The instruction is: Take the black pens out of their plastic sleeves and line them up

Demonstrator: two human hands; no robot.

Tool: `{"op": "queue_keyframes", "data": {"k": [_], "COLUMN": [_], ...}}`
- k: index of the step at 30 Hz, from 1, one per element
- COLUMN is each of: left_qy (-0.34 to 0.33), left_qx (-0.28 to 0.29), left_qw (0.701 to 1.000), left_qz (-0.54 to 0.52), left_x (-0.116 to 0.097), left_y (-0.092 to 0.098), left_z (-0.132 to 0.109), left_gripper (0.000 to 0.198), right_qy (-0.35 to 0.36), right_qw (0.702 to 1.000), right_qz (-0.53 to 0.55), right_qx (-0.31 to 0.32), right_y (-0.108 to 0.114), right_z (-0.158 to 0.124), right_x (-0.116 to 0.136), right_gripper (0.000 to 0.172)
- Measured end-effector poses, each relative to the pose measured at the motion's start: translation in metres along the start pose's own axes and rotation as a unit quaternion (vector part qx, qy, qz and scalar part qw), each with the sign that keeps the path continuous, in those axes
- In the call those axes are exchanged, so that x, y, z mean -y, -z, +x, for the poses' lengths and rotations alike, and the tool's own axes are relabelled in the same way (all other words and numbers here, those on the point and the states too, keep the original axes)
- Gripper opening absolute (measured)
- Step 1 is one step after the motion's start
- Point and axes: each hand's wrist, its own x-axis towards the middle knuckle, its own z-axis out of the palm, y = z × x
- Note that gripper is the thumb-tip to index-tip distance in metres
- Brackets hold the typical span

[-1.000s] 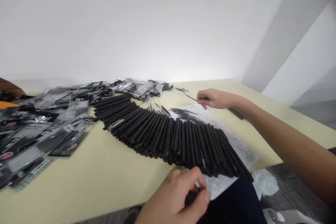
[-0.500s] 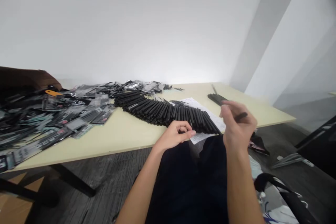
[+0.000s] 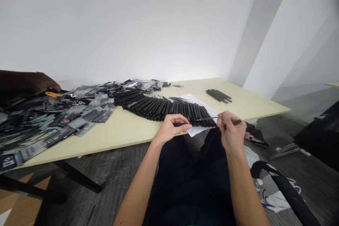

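My left hand (image 3: 173, 128), by the front edge of the table, is closed on a black pen-like stick (image 3: 180, 124) that lies level between thumb and fingers. My right hand (image 3: 232, 130) is closed to its right. Between its fingertips it pinches a thin metallic rod (image 3: 208, 118) pointing towards the left hand, and the end of another black stick (image 3: 237, 122) sticks out of the fist. Just beyond both hands runs a long, curved row of stacked black sticks (image 3: 159, 109). White printed paper (image 3: 194, 131) lies partly under the row.
Several black sticks (image 3: 218, 95) lie apart on the right of the pale yellow table (image 3: 127, 136). Clear-and-black packets (image 3: 66, 116) are heaped at the left beside a brown box (image 3: 26, 81), with an orange piece (image 3: 53, 94) among them. A bag (image 3: 275, 190) stands at lower right.
My right hand has moved inward and slightly down, and the thin rod in its fingertips now shows plainly. My left hand stays near its place, with its stick more visible.
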Motion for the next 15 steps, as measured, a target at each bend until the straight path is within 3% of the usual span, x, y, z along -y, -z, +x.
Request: {"op": "queue_keyframes", "data": {"k": [4, 9, 15], "left_qy": [0.015, 0.033, 0.047], "left_qx": [0.01, 0.017, -0.012], "left_qw": [1.0, 0.999, 0.999], "left_qz": [-0.005, -0.027, 0.001], "left_x": [0.0003, 0.0037, 0.0054], "left_y": [-0.0016, -0.005, -0.0048], "left_z": [-0.0001, -0.001, -0.0031], "left_gripper": [0.041, 0.04, 0.044], "right_qy": [-0.022, -0.023, -0.023], "right_qw": [0.999, 0.998, 0.997], "right_qz": [-0.004, 0.012, 0.01], "right_qx": [0.04, 0.057, 0.077], "right_y": [-0.0076, -0.0104, -0.0117], "right_z": [-0.0067, -0.008, -0.009], "right_x": [0.0035, 0.0029, -0.0001], "right_gripper": [0.046, 0.041, 0.04]}}
